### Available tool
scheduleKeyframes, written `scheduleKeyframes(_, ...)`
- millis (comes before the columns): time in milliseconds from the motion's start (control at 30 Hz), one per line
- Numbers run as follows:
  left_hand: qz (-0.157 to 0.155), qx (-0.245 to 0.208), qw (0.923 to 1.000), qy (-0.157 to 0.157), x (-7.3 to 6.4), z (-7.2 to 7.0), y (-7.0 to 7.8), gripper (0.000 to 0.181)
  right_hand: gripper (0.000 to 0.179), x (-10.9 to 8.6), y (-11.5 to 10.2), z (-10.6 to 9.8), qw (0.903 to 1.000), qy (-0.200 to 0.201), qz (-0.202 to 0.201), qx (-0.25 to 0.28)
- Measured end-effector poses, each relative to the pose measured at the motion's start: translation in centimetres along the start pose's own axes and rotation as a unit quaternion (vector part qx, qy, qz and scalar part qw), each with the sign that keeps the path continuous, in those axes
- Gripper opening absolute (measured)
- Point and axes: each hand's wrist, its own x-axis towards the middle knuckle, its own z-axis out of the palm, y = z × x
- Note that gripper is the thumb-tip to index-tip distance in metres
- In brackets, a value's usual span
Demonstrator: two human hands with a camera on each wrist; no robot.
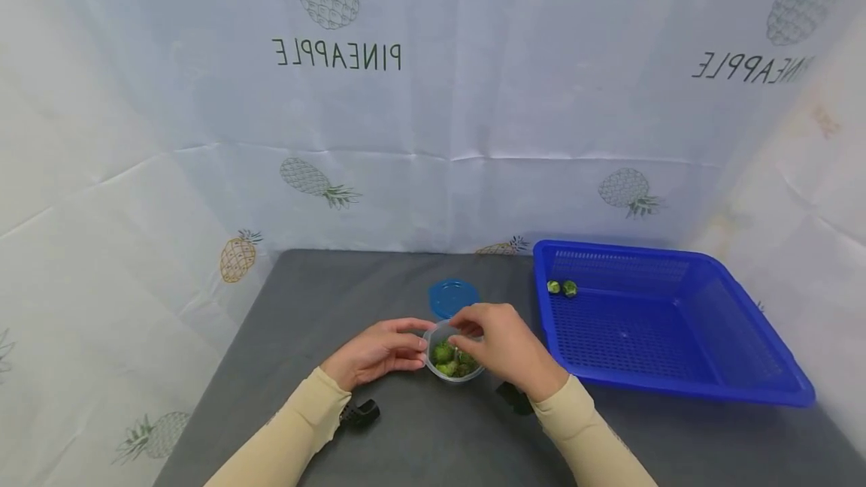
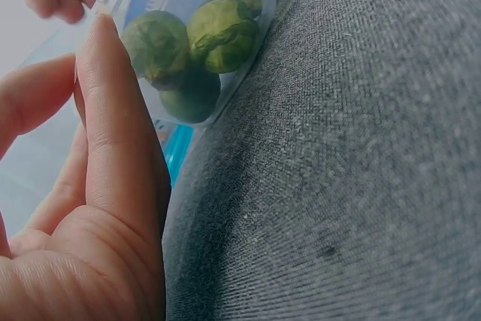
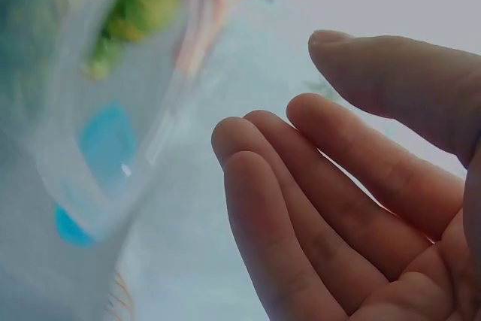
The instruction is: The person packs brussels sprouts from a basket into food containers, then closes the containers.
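Note:
A small clear plastic container (image 1: 452, 380) stands on the grey table, with several Brussels sprouts (image 1: 446, 355) inside. My left hand (image 1: 382, 352) holds the container at its left rim; in the left wrist view its fingertips meet the clear wall, close to the sprouts (image 2: 223, 35). Over the right side of the opening hangs my right hand (image 1: 504, 344). The right wrist view shows that hand (image 3: 346, 201) with fingers loosely bent, thumb apart and nothing between them. Just behind the container lies a blue lid (image 1: 453, 297).
A blue plastic basket (image 1: 649, 385) fills the right side of the grey table (image 1: 325, 299), with two Brussels sprouts (image 1: 562, 288) in its far left corner. A white curtain (image 1: 433, 111) printed with pineapples surrounds the back and sides. Black wrist devices (image 1: 361, 413) show beneath both forearms.

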Motion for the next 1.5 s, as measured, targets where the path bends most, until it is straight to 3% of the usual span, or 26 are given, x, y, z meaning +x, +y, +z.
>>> scheduleKeyframes(200, 0.002, -0.004, 1.0, -0.001, 0.0, -0.2, -0.2, 0.055, 0.021, 0.0, 1.1, -4.3, 0.9992, 0.006, 0.028, -0.028)
scheduleKeyframes(433, 0.002, -0.007, 1.0, -0.003, 0.2, -0.2, -0.2, 0.054, 0.025, 0.6, 6.8, -10.2, 0.9945, 0.001, 0.091, -0.052)
scheduleKeyframes(600, 0.0, -0.007, 1.0, -0.002, 0.1, -0.3, -0.2, 0.054, 0.033, 0.8, 11.5, -12.7, 0.9893, -0.018, 0.138, -0.045)
scheduleKeyframes(800, -0.001, -0.007, 1.0, 0.001, 0.0, -0.3, -0.3, 0.055, 0.04, 0.5, 16.0, -13.5, 0.9816, -0.049, 0.184, -0.01)
scheduleKeyframes(933, -0.002, -0.01, 1.0, -0.002, -0.1, -0.2, -0.2, 0.056, 0.041, 0.4, 17.9, -13.6, 0.9765, -0.059, 0.207, 0.0)
scheduleKeyframes(1300, 0.003, -0.014, 0.9999, 0.001, 0.1, 0.0, -0.2, 0.055, 0.039, 1.0, 19.8, -13.5, 0.9649, -0.079, 0.251, -0.006)
scheduleKeyframes(1500, 0.001, -0.015, 0.9999, 0.001, 0.0, -0.1, -0.1, 0.055, 0.038, 1.4, 19.9, -13.0, 0.9639, -0.077, 0.255, -0.004)
